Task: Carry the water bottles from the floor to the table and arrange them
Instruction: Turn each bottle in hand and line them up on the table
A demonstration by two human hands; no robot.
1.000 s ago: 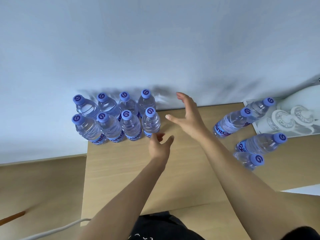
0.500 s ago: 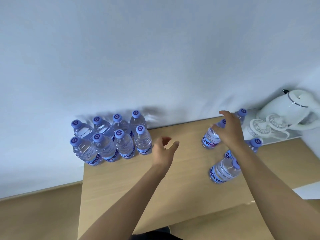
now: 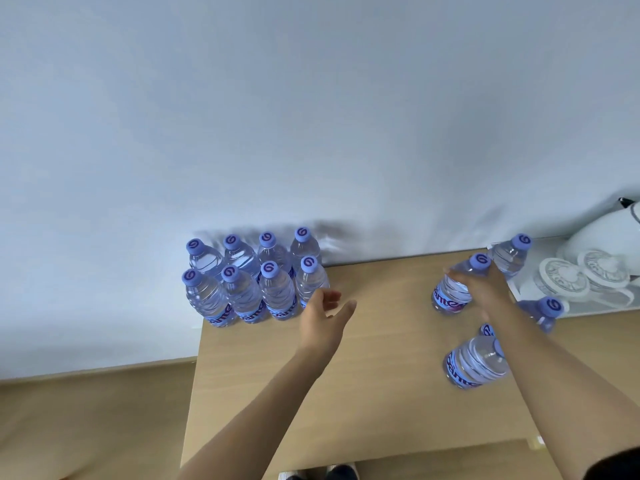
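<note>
The right hand (image 3: pixel 485 289) grasps the shoulder of one upright water bottle (image 3: pixel 453 292) near the back edge of the wooden surface (image 3: pixel 381 375). Three more loose bottles (image 3: pixel 476 363) stand close around it on the right. Eight arranged bottles (image 3: pixel 252 278) fill the back-left corner in two rows against the wall (image 3: pixel 311 116). The left hand (image 3: pixel 323 318) hovers released just beside them, with bare surface between the groups.

Wood table (image 3: pixel 381 375) vs wall: 8 water bottles (image 3: pixel 252 282) in 2 rows at back-left, 4 loose bottles (image 3: pixel 474 362) right, white tray (image 3: pixel 526 296) w/ kettle (image 3: pixel 602 237).
</note>
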